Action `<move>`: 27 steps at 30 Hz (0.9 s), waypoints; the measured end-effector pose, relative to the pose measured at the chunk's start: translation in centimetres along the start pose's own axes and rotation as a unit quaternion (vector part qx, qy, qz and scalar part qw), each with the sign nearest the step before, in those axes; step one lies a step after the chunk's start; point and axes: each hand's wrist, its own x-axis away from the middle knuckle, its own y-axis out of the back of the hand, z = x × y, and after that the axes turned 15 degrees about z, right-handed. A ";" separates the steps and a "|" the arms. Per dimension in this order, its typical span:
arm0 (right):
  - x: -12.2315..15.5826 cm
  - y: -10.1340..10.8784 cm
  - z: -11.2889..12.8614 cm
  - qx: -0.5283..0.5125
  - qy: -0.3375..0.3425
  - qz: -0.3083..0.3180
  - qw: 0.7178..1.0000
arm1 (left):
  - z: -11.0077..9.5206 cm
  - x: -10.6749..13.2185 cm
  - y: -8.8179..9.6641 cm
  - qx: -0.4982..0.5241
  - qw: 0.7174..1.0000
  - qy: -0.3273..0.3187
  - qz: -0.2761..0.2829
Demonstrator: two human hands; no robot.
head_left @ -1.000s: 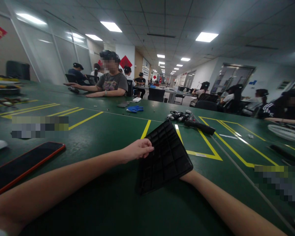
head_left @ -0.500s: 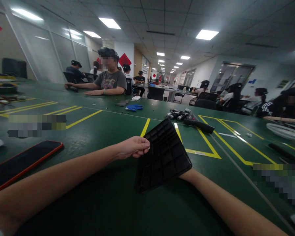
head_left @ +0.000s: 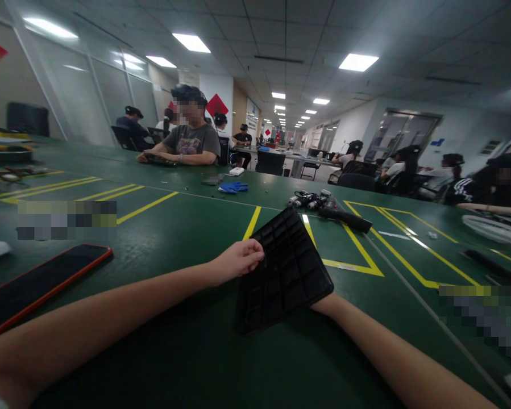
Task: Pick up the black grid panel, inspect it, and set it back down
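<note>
A black plastic compartment tray is held tilted above the green table, its grid of square pockets facing me. My right hand supports it from behind; only the wrist shows, and the fingers are hidden by the tray. Over the tray's left part, my left hand is closed in a pinch. Whatever sits between those fingertips is too small to make out.
A phone with an orange edge lies left of my forearm. Beyond the tray are a dark tool with cables and a blue glove. Yellow tape marks the green table. A person sits opposite.
My left hand has shifted slightly, its pinched fingers turning toward the tray. The tray stays about where it was. The person opposite has brought both hands together around a dark object.
</note>
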 end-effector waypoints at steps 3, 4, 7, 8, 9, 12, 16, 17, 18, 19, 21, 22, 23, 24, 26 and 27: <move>0.0 0.3 1.1 0.024 -0.024 0.009 0.999 | 0.2 0.3 0.0 -0.137 0.988 -0.063 -0.028; -0.1 0.4 1.3 0.030 -0.031 0.011 0.999 | 0.1 0.4 0.1 -0.173 0.982 -0.071 -0.026; -0.2 0.4 1.6 0.015 -0.031 0.006 0.999 | -0.2 0.6 0.4 -0.270 0.960 -0.065 -0.027; -0.2 0.3 1.6 0.003 -0.028 0.001 1.000 | -0.3 0.6 0.4 -0.304 0.950 -0.059 -0.032; -0.2 0.2 1.5 -0.007 -0.025 -0.005 1.000 | -0.5 0.6 0.4 -0.336 0.940 -0.050 -0.037; -0.3 0.0 1.3 -0.022 -0.016 -0.018 0.999 | -0.7 0.5 0.3 -0.421 0.905 -0.018 -0.055; -0.2 0.0 1.2 -0.025 -0.007 -0.021 0.999 | -0.8 0.5 0.2 -0.486 0.872 -0.001 -0.051; -0.2 0.0 1.2 -0.025 -0.005 -0.022 0.999 | -0.8 0.6 0.3 -0.497 0.867 -0.005 -0.041; -0.2 0.0 1.1 -0.025 -0.003 -0.023 0.999 | -1.0 0.6 0.4 -0.505 0.863 -0.011 -0.030; -0.2 0.0 1.1 -0.024 -0.002 -0.024 0.999 | -1.1 0.7 0.5 -0.507 0.861 -0.018 -0.021; -0.2 -0.1 1.1 -0.023 -0.002 -0.027 0.999 | -1.4 0.9 0.7 -0.502 0.864 -0.023 -0.009; -0.2 -0.1 1.0 -0.022 -0.001 -0.027 0.999 | -1.6 0.9 0.8 -0.498 0.867 -0.023 -0.003; -0.2 -0.1 1.0 -0.021 -0.001 -0.027 0.999 | -1.7 1.0 0.9 -0.494 0.869 -0.023 0.001; -0.2 -0.1 1.0 -0.019 -0.002 -0.026 0.999 | -1.8 1.0 1.0 -0.490 0.871 -0.026 0.006; -0.3 -0.1 1.0 -0.015 -0.003 -0.024 1.000 | -1.8 1.0 1.1 -0.468 0.882 -0.043 0.017; -0.3 -0.1 0.9 -0.012 -0.004 -0.023 1.000 | -1.8 1.0 1.2 -0.438 0.897 -0.052 0.022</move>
